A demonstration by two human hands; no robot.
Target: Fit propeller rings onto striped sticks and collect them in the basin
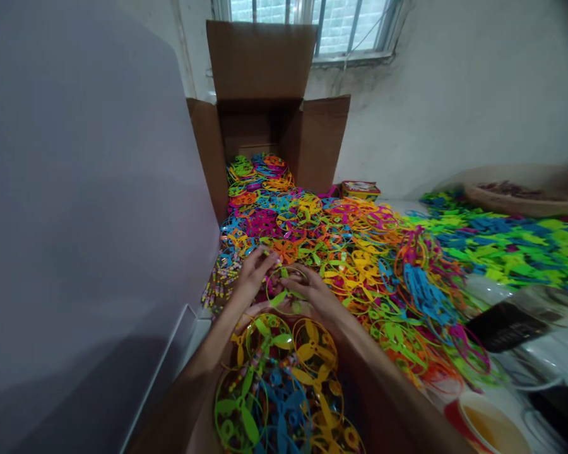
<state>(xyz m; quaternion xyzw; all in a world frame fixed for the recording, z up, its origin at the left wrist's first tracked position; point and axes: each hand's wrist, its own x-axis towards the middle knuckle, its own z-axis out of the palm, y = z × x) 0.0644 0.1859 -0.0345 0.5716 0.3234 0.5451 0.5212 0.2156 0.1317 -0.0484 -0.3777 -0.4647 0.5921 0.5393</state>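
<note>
My left hand (pixel 252 279) and my right hand (pixel 311 291) meet in front of me around a green plastic propeller ring (pixel 284 291), and both hands grip its rim. Below them, an open cardboard box (pixel 383 403) holds a heap of green, yellow and blue propeller rings (pixel 277 391). A huge mixed pile of bright propeller rings (pixel 355 265) spreads ahead of my hands. A small heap of beaded sticks (pixel 220 284) lies just left of my left hand.
A tall open cardboard box (pixel 258 126) stands behind the pile, under a barred window (pixel 307 25). A white panel (pixel 85 208) walls off the left. Green and blue plastic pieces (pixel 506 243) and a woven basket (pixel 525 195) lie right. A cup of liquid (pixel 487 425) sits at the bottom right.
</note>
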